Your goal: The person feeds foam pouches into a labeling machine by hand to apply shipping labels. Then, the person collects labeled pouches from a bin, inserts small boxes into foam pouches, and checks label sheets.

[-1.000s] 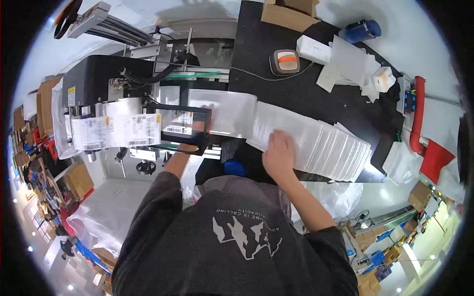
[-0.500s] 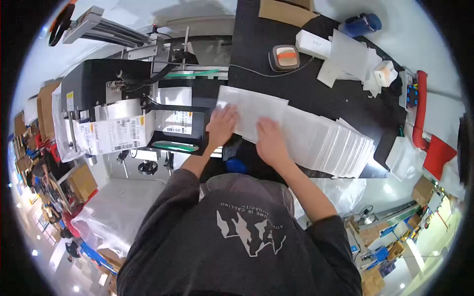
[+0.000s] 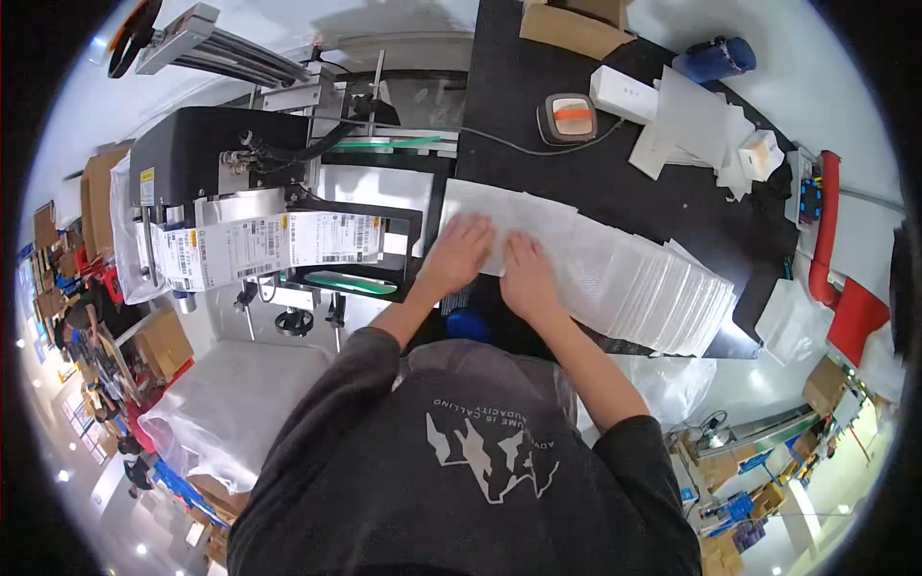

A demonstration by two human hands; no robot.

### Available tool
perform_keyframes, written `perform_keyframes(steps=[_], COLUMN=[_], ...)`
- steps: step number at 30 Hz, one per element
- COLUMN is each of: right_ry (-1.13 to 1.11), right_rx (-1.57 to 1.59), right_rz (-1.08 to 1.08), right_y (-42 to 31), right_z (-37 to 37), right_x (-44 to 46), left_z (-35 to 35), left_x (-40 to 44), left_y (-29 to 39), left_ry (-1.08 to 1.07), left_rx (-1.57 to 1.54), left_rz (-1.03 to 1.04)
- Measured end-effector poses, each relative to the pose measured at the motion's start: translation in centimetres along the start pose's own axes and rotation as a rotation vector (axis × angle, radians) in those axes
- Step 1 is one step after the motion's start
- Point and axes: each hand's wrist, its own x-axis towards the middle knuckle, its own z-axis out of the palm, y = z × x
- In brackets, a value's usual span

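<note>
My left hand (image 3: 461,252) lies flat with fingers stretched out on the near end of a fanned row of thin white, translucent sheets or bags (image 3: 605,259). Beside it, my right hand (image 3: 528,276) rests on the same row, fingers extended and pressing down. Neither hand wraps around anything. To the left of my left hand stands a labelling machine (image 3: 221,154), with a strip of printed labels (image 3: 288,245) running across it toward a black frame (image 3: 415,230). A pale flat sheet (image 3: 379,188) lies inside that frame.
On the black table (image 3: 615,182) are a square container with an orange band (image 3: 569,117), a white box (image 3: 624,93) and loose white sheets (image 3: 687,110). A cable crosses the back. A blue bottle (image 3: 715,60) lies at the far right, near a cardboard box (image 3: 576,29).
My left hand has moved right, off the machine's edge onto the row. The label strip now reaches farther right over the machine. The camera view has shifted slightly.
</note>
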Motion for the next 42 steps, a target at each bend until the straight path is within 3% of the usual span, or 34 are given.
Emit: perform_keyframes(steps=[3, 6, 7, 12, 14, 16, 17, 19, 21, 24, 34, 42], right_ry=[-0.014, -0.054, -0.050, -0.091, -0.109, -0.096, -0.088, -0.068, -0.061, -0.060, -0.057, 0.037], right_rx=[0.037, -0.041, -0.040, -0.139, -0.124, -0.119, -0.121, -0.129, -0.134, -0.155, 0.012, 0.134], right_rz=[0.047, 0.107, 0.106, 0.034, 0.047, 0.043, 0.040, 0.024, 0.001, -0.015, -0.108, -0.228], right_y=[-0.8, -0.7, 0.0, 1.7, 1.3, 1.1, 1.0, 1.0, 1.0, 1.1, -0.5, -6.1], right_z=[-2.0, -5.0, -5.5, -5.4, -4.5, -3.9, -3.6, -3.2, -2.9, -3.1, 0.8, 3.1], right_x=[-0.5, -2.6, -3.4, -3.8, -3.7, -3.6, -3.6, -3.4, -3.4, -3.6, -1.0, 5.4], left_z=[0.5, 4.7, 4.2, -5.5, -11.4, -17.2, -21.0, -26.8, -23.2, -22.8, -22.3, -21.8], left_x=[-0.6, -4.1, -4.3, -6.9, -7.1, -6.0, -3.1, 2.8, -1.2, -0.9, -0.8, -0.9], left_y=[-0.2, -4.5, -4.5, 1.2, 6.0, 9.1, 9.8, 9.5, 4.5, 1.2, 1.4, 1.2], left_ry=[-0.030, 0.237, 0.238, -0.635, -0.252, 0.047, 0.048, -0.830, 0.141, 0.102, 0.103, 0.115], left_rx=[0.144, 0.056, 0.059, -0.259, 0.023, 0.013, 0.020, 0.001, 0.143, 0.038, 0.074, 0.063], left_rz=[-0.058, -0.130, -0.128, -0.165, 0.490, 0.515, 0.512, -0.234, -0.049, -0.157, -0.145, -0.143])
